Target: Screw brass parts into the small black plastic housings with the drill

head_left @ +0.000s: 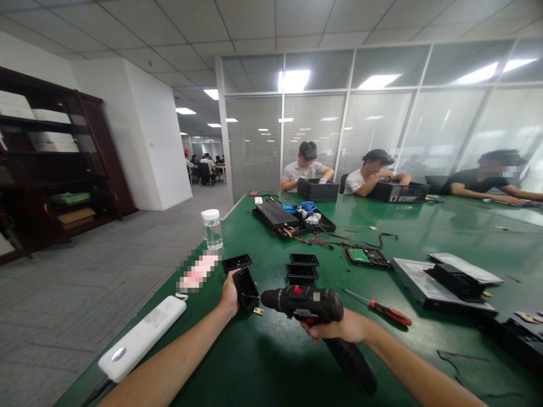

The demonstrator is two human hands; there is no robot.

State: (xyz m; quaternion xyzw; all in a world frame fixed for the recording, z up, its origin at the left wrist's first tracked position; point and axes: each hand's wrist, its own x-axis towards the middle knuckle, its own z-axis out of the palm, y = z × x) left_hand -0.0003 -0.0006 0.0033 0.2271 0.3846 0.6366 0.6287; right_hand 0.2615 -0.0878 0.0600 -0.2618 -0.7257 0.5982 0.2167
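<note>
My left hand point(229, 296) grips a small black rectangular plastic housing point(245, 287), tilted with its hollow side towards me. In my right hand point(335, 328) is a black cordless drill point(303, 302) with red markings, pointing left. Its thin bit reaches the inside of the housing; whether it touches a screw cannot be made out. Just below the housing lies a small brass-coloured piece point(258, 311). Another black housing point(236, 263) rests behind my left hand, and two similar ones point(302, 272) lie beyond the drill.
A white power strip point(144, 336) and a clear water bottle point(212, 229) line the left table edge. On the right are a red-black screwdriver point(390, 312), a hard drive point(367, 255) and a metal drive case point(428, 285). Further back sit an opened black case point(275, 217) and several co-workers.
</note>
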